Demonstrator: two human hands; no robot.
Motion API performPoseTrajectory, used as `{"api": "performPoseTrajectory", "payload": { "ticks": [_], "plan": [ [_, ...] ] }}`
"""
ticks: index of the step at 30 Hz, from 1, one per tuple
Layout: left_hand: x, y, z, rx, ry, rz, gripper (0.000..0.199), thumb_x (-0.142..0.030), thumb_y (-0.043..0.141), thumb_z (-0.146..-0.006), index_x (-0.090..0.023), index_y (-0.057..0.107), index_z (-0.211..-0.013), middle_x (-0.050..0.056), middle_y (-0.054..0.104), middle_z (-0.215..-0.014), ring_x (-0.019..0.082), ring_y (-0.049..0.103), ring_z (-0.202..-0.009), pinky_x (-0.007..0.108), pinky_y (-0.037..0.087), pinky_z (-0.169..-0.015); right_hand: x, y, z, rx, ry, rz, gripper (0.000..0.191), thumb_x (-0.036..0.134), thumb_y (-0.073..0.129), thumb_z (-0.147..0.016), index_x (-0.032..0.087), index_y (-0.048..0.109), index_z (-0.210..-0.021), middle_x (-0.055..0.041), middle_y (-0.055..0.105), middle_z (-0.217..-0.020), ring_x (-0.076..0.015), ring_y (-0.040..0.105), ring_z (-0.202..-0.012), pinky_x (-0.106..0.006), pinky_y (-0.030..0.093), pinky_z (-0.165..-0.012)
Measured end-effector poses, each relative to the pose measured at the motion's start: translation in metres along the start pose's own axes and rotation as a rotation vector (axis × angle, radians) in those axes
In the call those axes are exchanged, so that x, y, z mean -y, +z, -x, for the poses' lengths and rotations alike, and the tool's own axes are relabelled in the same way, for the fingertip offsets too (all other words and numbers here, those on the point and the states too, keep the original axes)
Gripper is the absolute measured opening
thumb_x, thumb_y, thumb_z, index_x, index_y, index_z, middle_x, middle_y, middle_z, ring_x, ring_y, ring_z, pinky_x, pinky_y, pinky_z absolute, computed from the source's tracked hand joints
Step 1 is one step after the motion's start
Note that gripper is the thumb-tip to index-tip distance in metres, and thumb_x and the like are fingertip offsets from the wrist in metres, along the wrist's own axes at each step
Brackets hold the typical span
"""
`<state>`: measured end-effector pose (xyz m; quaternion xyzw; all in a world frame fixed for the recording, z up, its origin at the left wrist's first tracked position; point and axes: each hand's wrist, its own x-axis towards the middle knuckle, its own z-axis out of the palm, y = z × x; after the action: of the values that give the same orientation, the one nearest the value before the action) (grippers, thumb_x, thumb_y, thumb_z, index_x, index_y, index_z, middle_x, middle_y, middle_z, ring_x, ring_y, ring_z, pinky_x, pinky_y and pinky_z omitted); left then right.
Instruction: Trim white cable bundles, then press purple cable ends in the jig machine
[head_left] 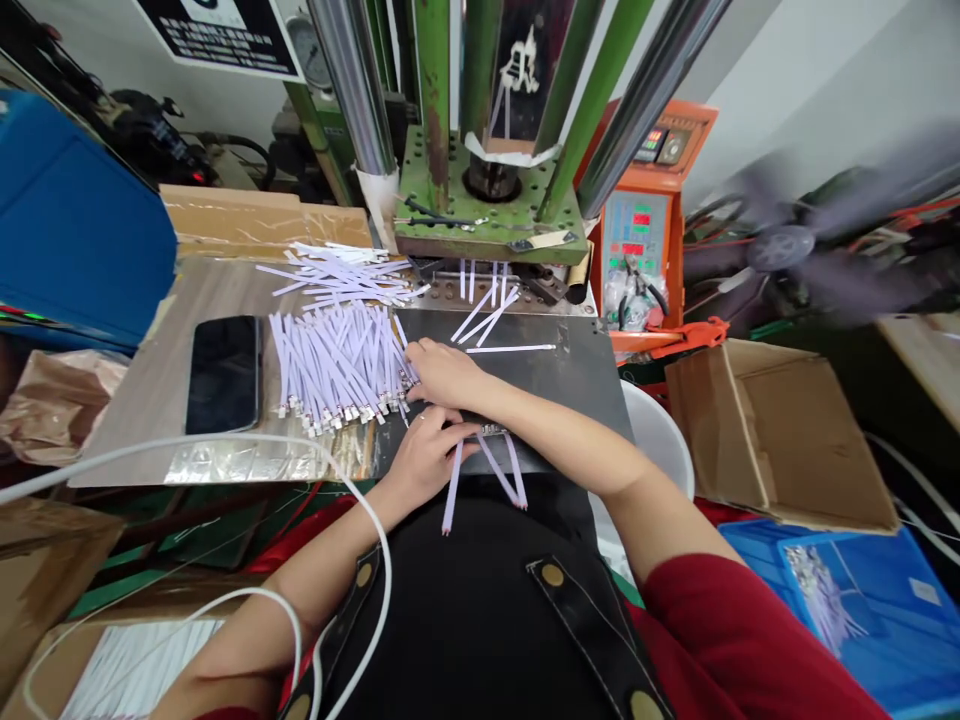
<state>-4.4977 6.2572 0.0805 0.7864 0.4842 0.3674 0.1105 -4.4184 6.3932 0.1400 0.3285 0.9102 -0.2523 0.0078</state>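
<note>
Inspection finds a small group of white flat strips (499, 468) held at their metal terminals (491, 430) just beyond the left hand's fingertips, with the loose tails hanging toward the wearer over the edge of a black metal plate (577, 370). The left hand (427, 458) has its fingers (448, 424) curled together over this group and appears clamped on it, though the hand partly hides the grip. The right hand (445, 372) lies just above it, its fingers (420, 350) together and extended, touching the terminal end of a large parallel bundle of strips (337, 365) without a visible clamp. That bundle lies directly left of those fingertips, its terminals facing the wearer; the parallel lay appears to keep the ends orderly and easy to reach. A few loose strips (487, 315) lie on the plate ahead of the fingers, and a looser heap (337, 275) lies farther ahead and left. Beyond the fingers stands the green press bed (487, 225), with an orange control box (645, 230) to its right. A smartphone (223, 375) lies well left of the hands, and a blue crate (847, 620) stands well right.
</note>
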Motion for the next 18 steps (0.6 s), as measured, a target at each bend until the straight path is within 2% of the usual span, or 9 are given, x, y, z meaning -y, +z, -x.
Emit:
{"api": "performPoseTrajectory", "payload": {
  "ticks": [2,5,8,11,13,15,18],
  "plan": [
    [0.001,-0.004,0.007,0.018,-0.037,-0.031,0.022,-0.024,0.064,-0.096,-0.015,0.070,-0.114,0.011,0.062,-0.100,0.023,0.062,-0.092,0.037,0.054,-0.079,0.001,0.005,0.002,0.021,0.032,-0.006,0.042,0.014,0.070,-0.087,0.007,0.055,-0.126,-0.0178,0.067,-0.116,-0.0252,0.066,-0.099,-0.034,0.050,-0.084],
    [0.004,-0.006,0.011,0.011,-0.044,-0.033,0.020,-0.016,0.062,-0.095,-0.013,0.069,-0.113,0.010,0.062,-0.097,0.022,0.061,-0.089,0.036,0.053,-0.077,-0.020,-0.005,0.028,0.018,0.095,-0.078,0.040,0.000,0.056,-0.085,0.008,0.058,-0.124,-0.0115,0.071,-0.099,-0.0205,0.065,-0.087,-0.030,0.048,-0.080],
    [0.006,-0.005,0.005,0.042,-0.024,-0.032,0.017,-0.015,0.062,-0.094,-0.014,0.070,-0.109,0.008,0.063,-0.093,0.022,0.060,-0.085,0.035,0.051,-0.076,-0.048,-0.020,0.067,-0.019,0.111,-0.183,0.029,-0.002,0.053,-0.079,0.013,0.068,-0.099,-0.0025,0.068,-0.078,-0.0139,0.059,-0.070,-0.026,0.045,-0.072],
    [0.006,-0.009,-0.006,0.188,-0.011,-0.024,0.021,-0.014,0.063,-0.093,-0.015,0.070,-0.113,0.009,0.067,-0.099,0.023,0.062,-0.088,0.036,0.051,-0.081,-0.071,-0.021,0.111,-0.155,0.122,-0.385,0.014,0.006,0.057,-0.079,0.015,0.067,-0.083,0.0024,0.063,-0.068,-0.0097,0.054,-0.061,-0.022,0.043,-0.064],
    [0.008,-0.016,-0.012,0.295,-0.008,-0.007,0.027,-0.015,0.065,-0.092,-0.015,0.068,-0.119,0.009,0.069,-0.105,0.024,0.062,-0.093,0.038,0.052,-0.085,-0.079,-0.013,0.138,-0.281,0.159,-0.525,0.005,0.015,0.061,-0.083,0.016,0.066,-0.085,0.0020,0.065,-0.070,-0.0104,0.057,-0.062,-0.022,0.045,-0.062],
    [0.013,-0.024,-0.014,0.359,-0.018,-0.008,0.032,-0.018,0.066,-0.091,-0.016,0.067,-0.123,0.010,0.069,-0.112,0.025,0.063,-0.098,0.040,0.053,-0.089,-0.083,0.000,0.161,-0.375,0.173,-0.565,0.008,0.023,0.064,-0.087,0.016,0.067,-0.087,-0.0014,0.071,-0.077,-0.0132,0.065,-0.069,-0.025,0.051,-0.067],
    [0.022,-0.031,-0.011,0.385,-0.031,-0.052,0.035,-0.024,0.065,-0.091,-0.018,0.067,-0.125,0.011,0.068,-0.116,0.027,0.064,-0.100,0.042,0.054,-0.089,-0.085,0.018,0.180,-0.478,0.046,-0.450,0.011,0.025,0.063,-0.093,0.018,0.070,-0.088,-0.0068,0.076,-0.091,-0.0180,0.071,-0.087,-0.032,0.057,-0.082]
  ]
}}
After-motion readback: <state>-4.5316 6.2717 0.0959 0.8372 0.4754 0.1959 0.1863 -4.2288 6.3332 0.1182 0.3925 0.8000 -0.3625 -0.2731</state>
